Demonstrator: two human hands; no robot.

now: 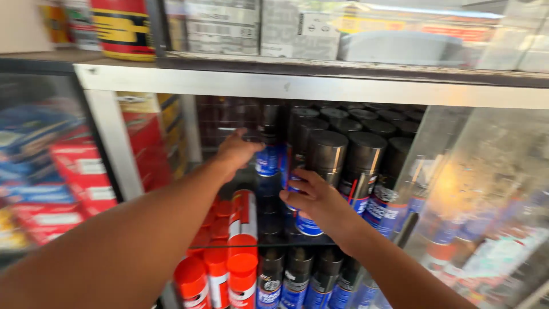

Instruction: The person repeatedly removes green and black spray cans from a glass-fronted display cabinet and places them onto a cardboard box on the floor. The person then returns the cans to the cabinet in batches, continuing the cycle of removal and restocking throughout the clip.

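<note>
While the right hand wraps its fingers around the blue-labelled lower body of a black-capped aerosol spray can at the front of the glass shelf, the can stands upright with its glossy cap rising clear above the knuckles and its base showing just below the palm. That hand is closed on the can, thumb on the near side and fingers curled across the label. Further back and to the left, the left hand reaches deep into the cabinet and lies against a second black-capped can with a blue label; whether its fingers are closed around that can cannot be told, since they are turned away from the camera. Both cans belong to a tight block of like black-capped cans filling the shelf to the right and behind. Just left of the right hand lies an orange and white spray can, and below the shelf stand orange-capped cans beside more dark cans. A sliding glass door stands at the right, a silver metal frame above.
</note>
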